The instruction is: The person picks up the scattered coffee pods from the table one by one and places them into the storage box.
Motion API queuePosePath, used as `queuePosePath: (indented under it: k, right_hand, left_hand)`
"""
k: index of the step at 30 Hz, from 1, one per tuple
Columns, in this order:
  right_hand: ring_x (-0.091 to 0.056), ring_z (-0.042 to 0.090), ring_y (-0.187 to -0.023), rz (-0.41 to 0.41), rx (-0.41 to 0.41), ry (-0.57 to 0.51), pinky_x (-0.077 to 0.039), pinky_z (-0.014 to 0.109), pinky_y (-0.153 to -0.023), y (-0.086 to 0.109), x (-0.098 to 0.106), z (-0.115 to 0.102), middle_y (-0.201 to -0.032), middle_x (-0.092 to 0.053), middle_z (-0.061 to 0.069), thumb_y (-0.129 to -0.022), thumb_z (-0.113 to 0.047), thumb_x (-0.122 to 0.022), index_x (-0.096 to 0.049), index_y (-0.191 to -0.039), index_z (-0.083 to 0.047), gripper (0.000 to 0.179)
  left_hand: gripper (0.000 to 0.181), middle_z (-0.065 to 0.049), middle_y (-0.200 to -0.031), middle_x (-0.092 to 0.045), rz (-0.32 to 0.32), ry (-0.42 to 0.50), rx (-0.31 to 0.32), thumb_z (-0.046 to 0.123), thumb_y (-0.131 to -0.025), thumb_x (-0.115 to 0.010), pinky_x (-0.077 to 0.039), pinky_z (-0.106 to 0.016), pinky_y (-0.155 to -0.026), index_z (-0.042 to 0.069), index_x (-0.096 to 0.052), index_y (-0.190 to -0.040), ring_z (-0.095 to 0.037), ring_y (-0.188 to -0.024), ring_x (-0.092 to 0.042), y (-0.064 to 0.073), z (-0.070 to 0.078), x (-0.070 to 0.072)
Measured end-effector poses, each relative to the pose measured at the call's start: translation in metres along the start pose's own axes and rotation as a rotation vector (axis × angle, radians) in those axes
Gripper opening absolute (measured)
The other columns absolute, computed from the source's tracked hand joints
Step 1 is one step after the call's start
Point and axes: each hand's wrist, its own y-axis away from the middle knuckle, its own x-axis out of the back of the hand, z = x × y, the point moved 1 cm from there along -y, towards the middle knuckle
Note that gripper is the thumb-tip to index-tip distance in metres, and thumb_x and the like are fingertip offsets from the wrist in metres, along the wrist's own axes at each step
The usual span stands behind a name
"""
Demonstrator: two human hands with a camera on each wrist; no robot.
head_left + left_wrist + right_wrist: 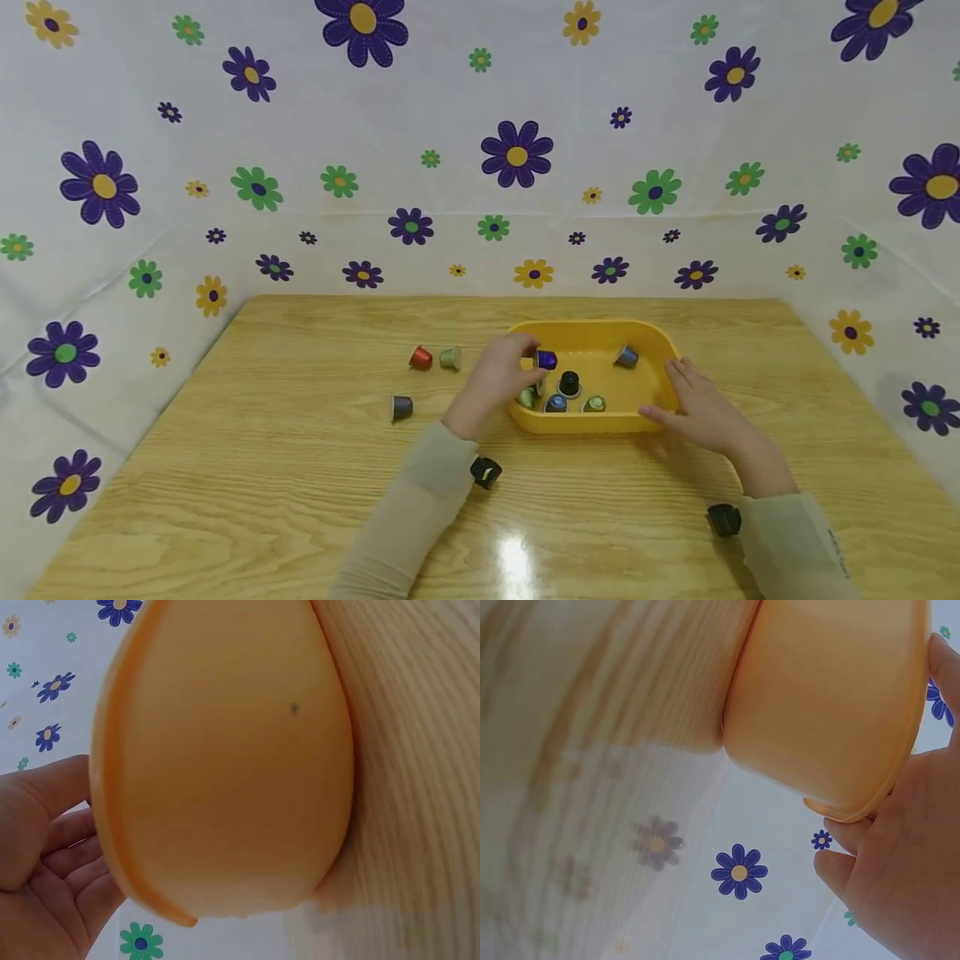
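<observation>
L hand (498, 375) pinches purple pod (547, 360) at L end of tray (592, 423), ht. unclear; R hand (708, 414) holds tray's R end. Risk: dropped too high, purple pod may bounce or tip black pod (569, 383); w/o R hand's hold, a bump could shift tray.

Flowered cloth (450, 125): white with purple, green, yellow blooms, across upper frame
Wood-grain tabletop (577, 483): lower frame, bright glare bottom centre

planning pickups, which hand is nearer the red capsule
Left. The left hand is right of the red capsule, at the left end of the yellow tray; the right hand is farther, at the tray's right end.
</observation>
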Motion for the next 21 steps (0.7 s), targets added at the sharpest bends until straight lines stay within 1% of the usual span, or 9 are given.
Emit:
queuePosePath:
  k: [6,13,17,21]
  right_hand:
    - [0.001,0.035,-0.113,-0.007,-0.012,-0.007,-0.006,0.049,-0.086,0.000,0.001,0.001,-0.127,-0.002,0.023,-0.072,-0.056,-0.036,-0.005,-0.124,0.005,0.087]
    - [0.000,0.035,-0.113,-0.010,-0.021,-0.030,-0.007,0.049,-0.086,0.000,0.001,0.001,-0.127,0.000,0.021,-0.070,-0.057,-0.038,-0.004,-0.125,0.003,0.088]
    - [0.001,0.034,-0.113,-0.010,-0.027,-0.040,-0.007,0.050,-0.086,0.000,0.002,0.001,-0.128,0.001,0.021,-0.070,-0.057,-0.038,-0.004,-0.125,0.002,0.088]
    - [0.001,0.035,-0.113,-0.015,-0.039,-0.045,-0.007,0.050,-0.086,-0.001,0.002,0.001,-0.127,0.001,0.021,-0.070,-0.057,-0.038,-0.004,-0.125,0.002,0.089]
  left_hand:
    - [0.038,-0.002,-0.090,-0.053,-0.012,-0.016,-0.008,0.026,-0.070,-0.059,-0.039,-0.022,-0.068,0.005,-0.051,-0.100,-0.013,-0.081,-0.049,-0.006,0.011,-0.008]
    - [0.037,-0.002,-0.093,-0.052,-0.054,0.014,-0.005,0.025,-0.070,-0.059,-0.039,-0.021,-0.068,0.004,-0.051,-0.100,-0.014,-0.084,-0.048,-0.013,0.020,-0.018]
    - [0.037,-0.002,-0.090,-0.053,-0.050,-0.022,-0.025,0.025,-0.070,-0.059,-0.039,-0.021,-0.067,0.005,-0.051,-0.100,-0.014,-0.081,-0.049,-0.017,0.026,-0.024]
    - [0.035,0.000,-0.087,-0.053,-0.054,-0.055,-0.029,0.026,-0.070,-0.059,-0.040,-0.019,-0.062,0.007,-0.052,-0.098,-0.009,-0.075,-0.048,-0.019,0.033,-0.029]
